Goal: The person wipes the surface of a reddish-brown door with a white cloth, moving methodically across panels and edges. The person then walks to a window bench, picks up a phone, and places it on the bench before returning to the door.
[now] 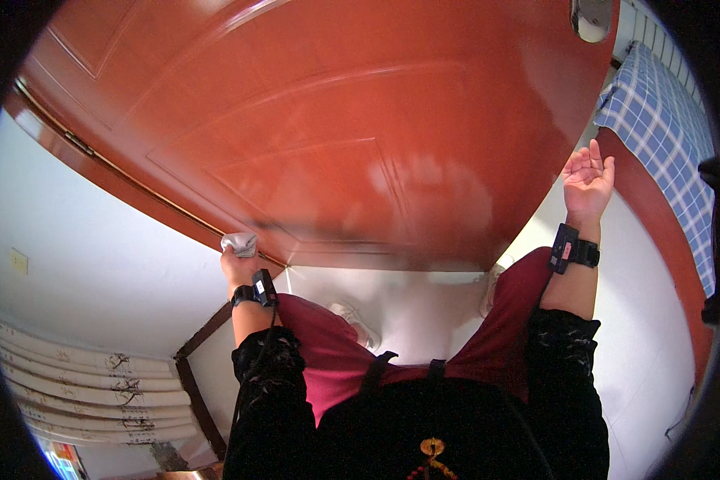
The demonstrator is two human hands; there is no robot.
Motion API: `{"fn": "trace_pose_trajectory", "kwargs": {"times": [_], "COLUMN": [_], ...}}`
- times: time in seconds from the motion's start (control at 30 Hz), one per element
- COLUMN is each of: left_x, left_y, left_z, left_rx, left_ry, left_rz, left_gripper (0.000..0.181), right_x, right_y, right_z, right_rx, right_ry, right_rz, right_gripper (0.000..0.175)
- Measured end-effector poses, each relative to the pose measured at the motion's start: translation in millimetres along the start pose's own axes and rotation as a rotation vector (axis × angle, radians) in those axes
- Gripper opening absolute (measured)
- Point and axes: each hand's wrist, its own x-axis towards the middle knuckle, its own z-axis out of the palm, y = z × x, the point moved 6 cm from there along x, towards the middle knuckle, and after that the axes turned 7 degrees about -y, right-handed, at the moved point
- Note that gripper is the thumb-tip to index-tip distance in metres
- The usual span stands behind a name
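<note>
A reddish-brown panelled wooden door (312,132) fills the space before me. My left hand (238,263) holds a folded whitish cloth (240,244) at the lower hinge side, by the door frame (168,207). Whether the cloth presses on the frame or on the door's edge I cannot tell. Off to the right, near the door's free edge, my right hand (588,180) is raised with its palm up, fingers apart and nothing in it. Each wrist wears a strapped black device.
A metal handle plate (592,21) sits high on the door. At right stands a bed with a blue checked cover (660,108) and red-brown side board (654,222). A white wall with a socket plate (19,261) and a patterned curtain (102,390) are at left; pale floor (414,306) lies below.
</note>
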Motion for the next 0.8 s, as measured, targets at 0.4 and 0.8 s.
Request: {"fn": "trace_pose_trajectory", "kwargs": {"times": [0.4, 0.8], "left_x": [-13, 0], "left_y": [4, 6], "left_z": [-5, -17], "left_rx": [0.001, -0.054], "left_ry": [0.094, -0.03], "left_rz": [-0.012, 0.006], "left_gripper": [0.038, 0.038], "right_x": [-10, -25], "right_y": [11, 24], "right_z": [26, 19], "right_rx": [0.167, -0.291], "right_ry": [-0.185, 0.274], "right_rz": [-0.081, -0.083], "right_gripper": [0.055, 0.024]}}
